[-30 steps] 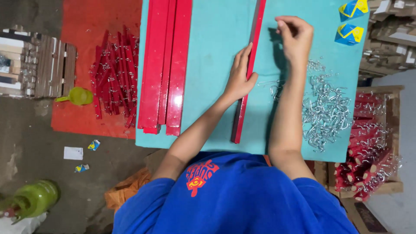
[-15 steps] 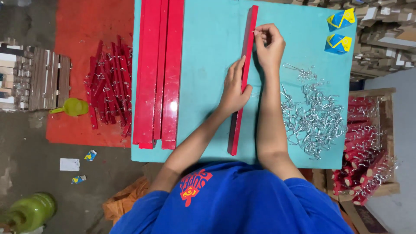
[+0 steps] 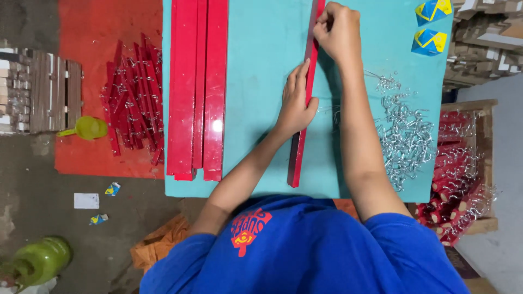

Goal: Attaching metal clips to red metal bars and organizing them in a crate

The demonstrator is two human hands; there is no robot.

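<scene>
A long red bar [image 3: 303, 122] is laid lengthwise on the turquoise tabletop [image 3: 256, 71], right of its middle. The bar is pressed down by the left hand [image 3: 297, 100], whose fingers are stretched flat and together along its left edge. Near the far end of the bar, the right hand [image 3: 338, 30] is closed, its fingers pinched narrow on the bar's top; what is held between them cannot be told. Right of the bar, a loose heap of silver wire hooks [image 3: 406, 136] is spread. Left of the bar, a stack of red bars [image 3: 197, 87] is laid parallel. At the far right corner, two small blue-and-yellow packets [image 3: 430, 27] are set. Beyond them, brown cardboard boxes [image 3: 482, 38] are stacked. On a red floor mat [image 3: 87, 32] left of the tabletop, shorter red bars with hooks [image 3: 133, 106] are piled.
</scene>
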